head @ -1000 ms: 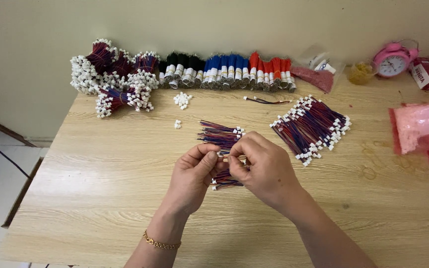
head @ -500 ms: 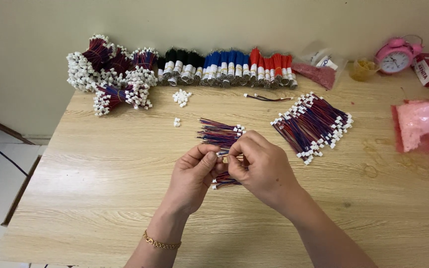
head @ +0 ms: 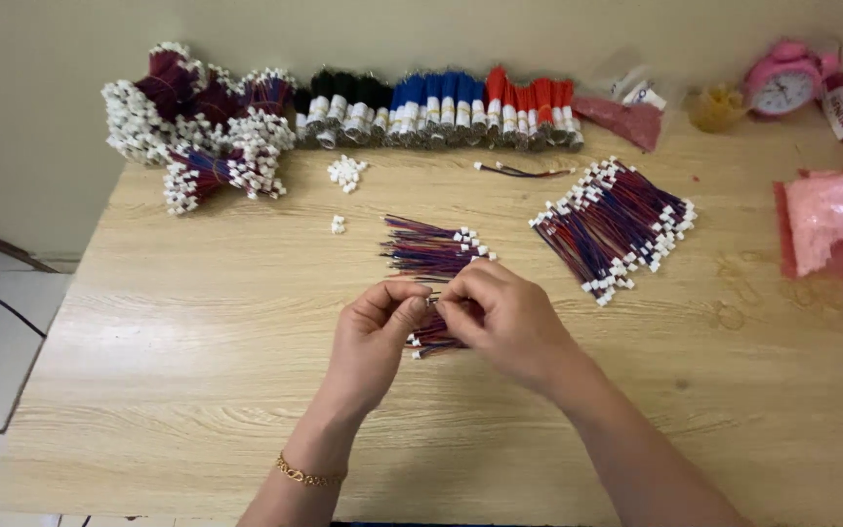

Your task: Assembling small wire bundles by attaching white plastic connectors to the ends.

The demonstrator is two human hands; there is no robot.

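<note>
At the centre of the frame, the left hand and the right hand are brought together above the wooden tabletop. The fingertips of both hands are pinched narrowly on a small wire piece, which is held between them; its exact form is too small to be made out. Just under the hands, a small bundle of red and blue wires with white connectors is partly hidden. A gold bracelet is worn on the left wrist.

Just above the hands, a loose fan of purple and blue wires is laid flat. To its right, a larger pile of red and blue wires with white plugs is spread out. Along the upper edge, a row of bundled black, blue and red wires is lined up against the wall, and a heap of connector-tipped bundles is seen at the upper left. A few loose white connectors lie near it. A pink alarm clock stands at the upper right, with a pink bag below it.
</note>
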